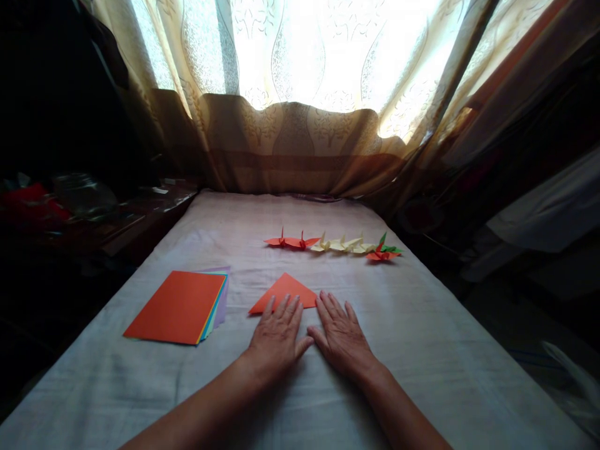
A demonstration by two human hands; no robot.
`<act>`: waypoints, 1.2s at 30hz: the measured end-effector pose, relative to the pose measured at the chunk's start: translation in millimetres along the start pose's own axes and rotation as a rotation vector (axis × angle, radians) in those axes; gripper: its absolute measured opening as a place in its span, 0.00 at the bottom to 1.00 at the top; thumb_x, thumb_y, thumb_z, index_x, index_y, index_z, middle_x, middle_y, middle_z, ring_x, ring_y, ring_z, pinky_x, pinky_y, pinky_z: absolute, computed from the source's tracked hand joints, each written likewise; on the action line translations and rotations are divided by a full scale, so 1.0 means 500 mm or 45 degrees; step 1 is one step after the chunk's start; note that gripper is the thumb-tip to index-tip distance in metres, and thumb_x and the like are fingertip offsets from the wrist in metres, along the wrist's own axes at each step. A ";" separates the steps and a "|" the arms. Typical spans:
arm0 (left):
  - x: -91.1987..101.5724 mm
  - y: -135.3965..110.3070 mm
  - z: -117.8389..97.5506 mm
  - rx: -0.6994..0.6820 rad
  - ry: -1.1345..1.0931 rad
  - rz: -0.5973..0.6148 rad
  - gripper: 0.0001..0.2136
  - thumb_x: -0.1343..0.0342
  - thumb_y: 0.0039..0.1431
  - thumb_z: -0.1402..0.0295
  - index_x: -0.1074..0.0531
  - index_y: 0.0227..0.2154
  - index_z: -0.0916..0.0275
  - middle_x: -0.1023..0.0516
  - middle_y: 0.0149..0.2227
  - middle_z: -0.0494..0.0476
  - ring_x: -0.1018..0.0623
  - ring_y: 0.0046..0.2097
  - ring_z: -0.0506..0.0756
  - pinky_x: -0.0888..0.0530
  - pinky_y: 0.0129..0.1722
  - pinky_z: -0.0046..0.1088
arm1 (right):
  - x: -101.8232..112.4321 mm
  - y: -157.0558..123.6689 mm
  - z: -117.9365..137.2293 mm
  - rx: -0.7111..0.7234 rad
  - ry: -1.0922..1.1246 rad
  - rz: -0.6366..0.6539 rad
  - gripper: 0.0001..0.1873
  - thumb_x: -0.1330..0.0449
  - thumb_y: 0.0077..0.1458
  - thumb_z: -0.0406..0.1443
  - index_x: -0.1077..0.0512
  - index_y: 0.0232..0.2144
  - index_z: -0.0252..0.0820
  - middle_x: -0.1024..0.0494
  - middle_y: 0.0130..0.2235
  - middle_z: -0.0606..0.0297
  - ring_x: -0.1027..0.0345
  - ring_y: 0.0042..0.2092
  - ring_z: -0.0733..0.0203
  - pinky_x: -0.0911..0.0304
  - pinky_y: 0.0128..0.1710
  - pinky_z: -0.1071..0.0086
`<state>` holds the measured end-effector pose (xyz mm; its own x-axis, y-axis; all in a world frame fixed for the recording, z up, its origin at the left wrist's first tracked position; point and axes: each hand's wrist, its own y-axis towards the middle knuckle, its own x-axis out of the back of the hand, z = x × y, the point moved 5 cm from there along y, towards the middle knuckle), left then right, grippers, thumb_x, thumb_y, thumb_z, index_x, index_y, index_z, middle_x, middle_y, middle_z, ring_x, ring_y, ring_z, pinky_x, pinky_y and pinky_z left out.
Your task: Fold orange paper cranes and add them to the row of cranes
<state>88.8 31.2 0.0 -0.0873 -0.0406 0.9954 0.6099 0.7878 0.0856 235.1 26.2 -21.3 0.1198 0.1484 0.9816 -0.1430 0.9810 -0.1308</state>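
An orange paper folded into a triangle (284, 289) lies on the cloth-covered table (422, 325). My left hand (277, 337) rests flat with its fingers stretched out over the triangle's near edge. My right hand (341, 334) lies flat beside it, fingertips at the triangle's right corner. Both hands are open and hold nothing. A stack of coloured paper sheets (180, 307), orange on top, sits to the left of my hands.
A row of folded paper cranes (335, 244), orange, pale yellow and green, stands beyond the triangle. Patterned curtains (300, 125) hang at the table's far end. A dark cluttered side surface with a jar (84, 194) is at the left.
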 end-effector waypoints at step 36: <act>0.015 -0.033 0.137 0.264 -0.065 -0.168 0.22 0.51 0.63 0.61 0.33 0.56 0.68 0.27 0.55 0.69 0.28 0.55 0.64 0.34 0.56 0.44 | 0.019 -0.034 0.009 -0.101 0.228 -0.632 0.21 0.46 0.58 0.36 0.31 0.53 0.37 0.25 0.50 0.53 0.34 0.51 0.51 0.41 0.53 0.59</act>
<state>24.1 60.0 3.3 -0.1985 -0.1242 0.9722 0.4165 0.8872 0.1984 234.1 10.5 -9.4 0.3209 -0.3240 0.8900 0.0474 0.9440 0.3265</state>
